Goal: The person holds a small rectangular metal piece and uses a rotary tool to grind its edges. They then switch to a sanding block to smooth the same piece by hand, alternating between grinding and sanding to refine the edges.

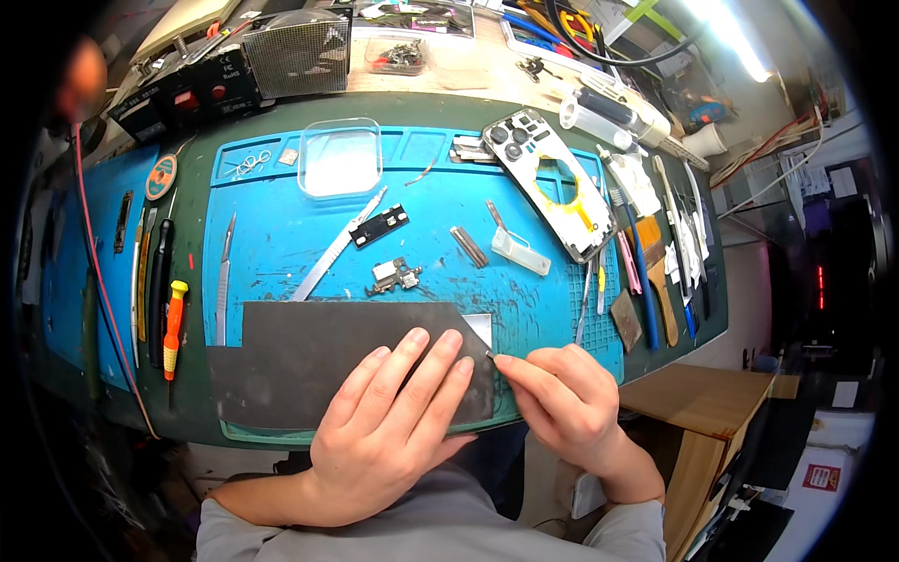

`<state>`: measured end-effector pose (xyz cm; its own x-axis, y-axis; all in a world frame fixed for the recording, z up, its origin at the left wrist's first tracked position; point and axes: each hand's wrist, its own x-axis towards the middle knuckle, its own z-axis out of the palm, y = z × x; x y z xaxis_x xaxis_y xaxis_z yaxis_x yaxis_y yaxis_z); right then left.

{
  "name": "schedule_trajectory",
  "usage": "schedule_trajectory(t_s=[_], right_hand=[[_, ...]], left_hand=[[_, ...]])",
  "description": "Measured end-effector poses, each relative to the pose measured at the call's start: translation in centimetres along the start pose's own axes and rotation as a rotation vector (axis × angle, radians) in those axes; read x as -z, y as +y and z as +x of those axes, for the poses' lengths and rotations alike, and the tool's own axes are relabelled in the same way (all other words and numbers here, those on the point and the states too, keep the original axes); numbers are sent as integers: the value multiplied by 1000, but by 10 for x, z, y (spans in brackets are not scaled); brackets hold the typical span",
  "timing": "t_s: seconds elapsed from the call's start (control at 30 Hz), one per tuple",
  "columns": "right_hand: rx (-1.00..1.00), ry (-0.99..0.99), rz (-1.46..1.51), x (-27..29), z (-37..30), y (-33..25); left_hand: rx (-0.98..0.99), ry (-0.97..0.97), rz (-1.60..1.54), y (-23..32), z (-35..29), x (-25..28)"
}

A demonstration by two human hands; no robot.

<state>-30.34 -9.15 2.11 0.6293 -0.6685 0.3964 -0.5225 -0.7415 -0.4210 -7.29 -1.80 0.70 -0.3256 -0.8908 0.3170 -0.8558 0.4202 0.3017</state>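
A dark grey-black flat sheet [300,356] lies along the front of the blue work mat. My left hand [393,417] presses on it with its fingers stretched out and holds nothing. At the sheet's right edge my right hand [562,389] is closed in a pinch. A tiny metallic tip pokes out between its thumb and forefinger; what it belongs to is hidden. A pale silvery triangle [479,328] shows at the sheet's slanted upper right corner. Just beyond the sheet lie a small metal part [393,275], a black component [379,226] and a slim metal blade-like tool [339,245].
A phone housing [552,187] with a round cutout lies at the mat's back right, near a clear plastic piece [521,252]. A clear tray [341,161] stands behind. An orange-yellow screwdriver [174,328] is at left; brushes [655,272] and tools line the right.
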Motion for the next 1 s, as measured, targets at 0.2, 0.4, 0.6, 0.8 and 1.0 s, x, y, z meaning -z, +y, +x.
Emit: schedule_trajectory(t_s=[0.2,0.4,0.6,0.8,1.0], right_hand=[[-275,167,328,2,-2,-8],[-654,169,1075,9,-6,-31],[-682,166,1350,0,-16,-50],[-687,228,1500,-10,-24,-70],[-606,232,1414,-7,-37,-80]], left_hand=[[23,4,-106,2,0,3],[53,133,-198,4,1,10],[66,354,-441,9,3,18],[187,317,-986,14,0,17],[240,286,-1147,21,-10,7]])
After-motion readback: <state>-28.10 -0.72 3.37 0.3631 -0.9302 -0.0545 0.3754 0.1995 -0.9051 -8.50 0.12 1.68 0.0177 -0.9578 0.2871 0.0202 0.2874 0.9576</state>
